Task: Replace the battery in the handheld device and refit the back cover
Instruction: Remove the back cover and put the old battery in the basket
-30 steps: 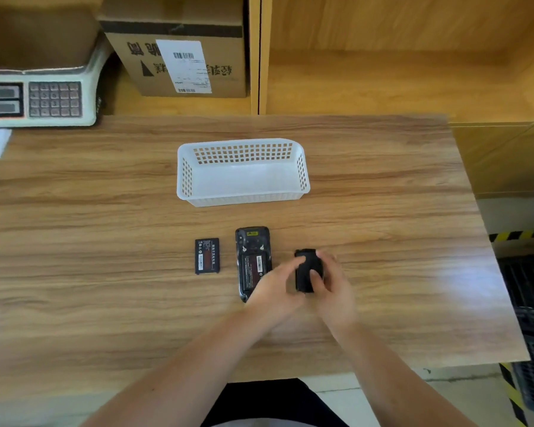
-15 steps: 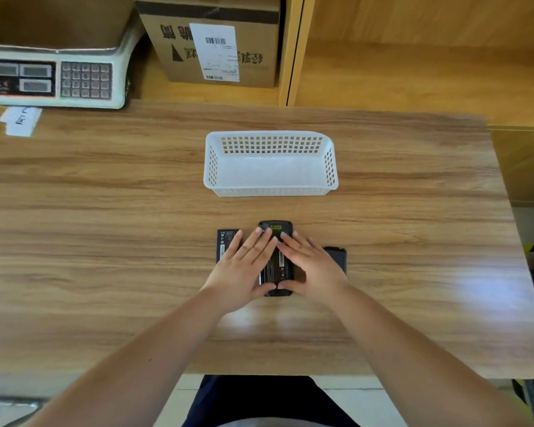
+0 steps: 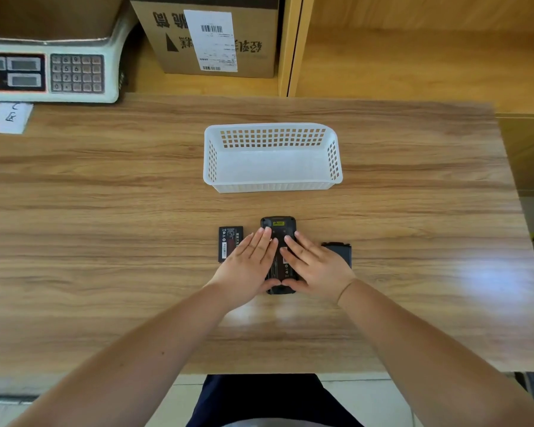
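The black handheld device [image 3: 278, 224] lies face down on the wooden table, its back open, a battery with a label showing between my hands. My left hand [image 3: 248, 266] and my right hand [image 3: 316, 266] lie over it, fingers straight along its sides and both thumbs against its near end. A loose black battery [image 3: 228, 238] rests just left of the device, partly under my left fingers. The black back cover [image 3: 341, 252] sits on the table to the right, half hidden by my right hand.
A white perforated basket [image 3: 272, 127] stands beyond the device. At the back left are a weighing scale [image 3: 43, 72] and paper notes [image 3: 11, 117]; a cardboard box [image 3: 210, 35] sits on the shelf behind. The table's near edge runs under my forearms.
A second ago both hands were on the back cover at the right. The cover now lies on the table and both hands have come onto the device.
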Action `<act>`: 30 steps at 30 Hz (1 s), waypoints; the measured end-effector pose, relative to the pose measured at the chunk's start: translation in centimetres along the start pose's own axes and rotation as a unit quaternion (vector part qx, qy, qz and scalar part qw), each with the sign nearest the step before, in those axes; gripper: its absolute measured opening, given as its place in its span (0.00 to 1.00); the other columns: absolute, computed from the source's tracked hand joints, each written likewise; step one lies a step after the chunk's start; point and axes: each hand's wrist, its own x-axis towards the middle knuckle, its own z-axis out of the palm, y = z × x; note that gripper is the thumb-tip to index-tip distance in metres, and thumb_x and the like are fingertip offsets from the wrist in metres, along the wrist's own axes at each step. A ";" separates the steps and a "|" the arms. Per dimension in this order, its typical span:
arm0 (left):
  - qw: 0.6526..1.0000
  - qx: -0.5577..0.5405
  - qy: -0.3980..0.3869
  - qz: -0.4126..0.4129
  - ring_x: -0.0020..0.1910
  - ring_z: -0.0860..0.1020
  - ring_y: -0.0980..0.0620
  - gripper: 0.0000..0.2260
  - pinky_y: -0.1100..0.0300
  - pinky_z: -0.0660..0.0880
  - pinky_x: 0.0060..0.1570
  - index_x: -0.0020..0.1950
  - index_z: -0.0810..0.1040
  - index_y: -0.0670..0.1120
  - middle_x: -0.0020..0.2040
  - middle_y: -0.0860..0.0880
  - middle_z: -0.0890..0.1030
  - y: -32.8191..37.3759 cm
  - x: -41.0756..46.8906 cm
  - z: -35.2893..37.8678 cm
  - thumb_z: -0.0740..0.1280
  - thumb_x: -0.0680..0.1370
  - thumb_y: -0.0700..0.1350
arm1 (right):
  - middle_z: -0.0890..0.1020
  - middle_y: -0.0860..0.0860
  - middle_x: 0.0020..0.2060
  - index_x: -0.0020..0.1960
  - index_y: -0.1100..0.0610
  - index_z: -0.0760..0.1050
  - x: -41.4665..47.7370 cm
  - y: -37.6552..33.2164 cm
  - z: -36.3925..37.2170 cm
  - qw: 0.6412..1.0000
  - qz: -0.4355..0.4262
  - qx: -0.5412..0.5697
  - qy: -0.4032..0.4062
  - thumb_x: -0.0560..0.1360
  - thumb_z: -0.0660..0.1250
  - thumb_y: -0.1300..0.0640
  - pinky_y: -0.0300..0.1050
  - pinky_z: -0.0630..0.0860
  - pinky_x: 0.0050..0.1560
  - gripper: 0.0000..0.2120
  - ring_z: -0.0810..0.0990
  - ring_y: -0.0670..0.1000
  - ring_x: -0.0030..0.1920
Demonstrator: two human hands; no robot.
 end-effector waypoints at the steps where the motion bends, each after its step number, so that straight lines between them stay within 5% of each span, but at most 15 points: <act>1: 1.000 0.018 0.004 0.009 0.73 0.64 0.40 0.35 0.48 0.64 0.72 0.73 0.63 0.36 0.73 0.34 0.64 -0.1 0.0 0.0 0.44 0.78 0.61 | 0.79 0.59 0.63 0.62 0.60 0.77 0.0 0.0 0.0 1.000 -0.009 -0.014 0.006 0.74 0.62 0.38 0.52 0.82 0.47 0.29 0.76 0.60 0.65; 5: 0.997 0.070 0.031 0.024 0.72 0.68 0.42 0.31 0.50 0.66 0.70 0.73 0.66 0.37 0.72 0.36 0.68 -0.6 0.4 -0.6 0.45 0.80 0.57 | 0.80 0.58 0.61 0.62 0.61 0.77 -0.2 -0.8 -0.6 0.999 -0.017 -0.043 0.021 0.76 0.58 0.40 0.51 0.78 0.57 0.27 0.77 0.59 0.64; 8: 0.996 0.075 0.008 0.039 0.78 0.52 0.42 0.35 0.48 0.52 0.76 0.77 0.49 0.37 0.77 0.35 0.50 -1.0 0.4 -0.6 0.44 0.80 0.62 | 0.78 0.58 0.63 0.64 0.61 0.76 -0.2 -1.1 -0.9 1.000 0.003 -0.025 0.006 0.76 0.56 0.41 0.50 0.76 0.60 0.28 0.75 0.57 0.66; 12: 0.995 0.083 -0.035 0.031 0.78 0.45 0.41 0.38 0.49 0.45 0.77 0.78 0.42 0.38 0.78 0.37 0.43 -1.0 0.2 -0.8 0.46 0.79 0.66 | 0.77 0.55 0.66 0.65 0.61 0.75 -0.1 -0.5 -1.4 0.999 0.020 0.036 -0.021 0.75 0.56 0.41 0.48 0.78 0.58 0.29 0.73 0.55 0.68; 17: 0.997 0.055 0.035 0.029 0.72 0.68 0.40 0.37 0.48 0.67 0.70 0.72 0.67 0.37 0.71 0.35 0.69 -1.1 0.1 -0.4 0.49 0.76 0.65 | 0.77 0.57 0.65 0.65 0.62 0.75 -0.3 0.3 -0.9 1.000 -0.012 0.028 0.001 0.76 0.57 0.42 0.54 0.73 0.65 0.28 0.73 0.57 0.68; 30: 0.979 0.151 0.106 0.087 0.66 0.75 0.38 0.33 0.48 0.72 0.64 0.68 0.74 0.39 0.65 0.34 0.76 -1.1 0.5 0.3 0.49 0.77 0.62 | 0.74 0.60 0.67 0.70 0.61 0.66 -1.5 -1.0 0.2 0.998 -0.044 -0.028 0.043 0.79 0.57 0.52 0.56 0.71 0.65 0.22 0.71 0.64 0.68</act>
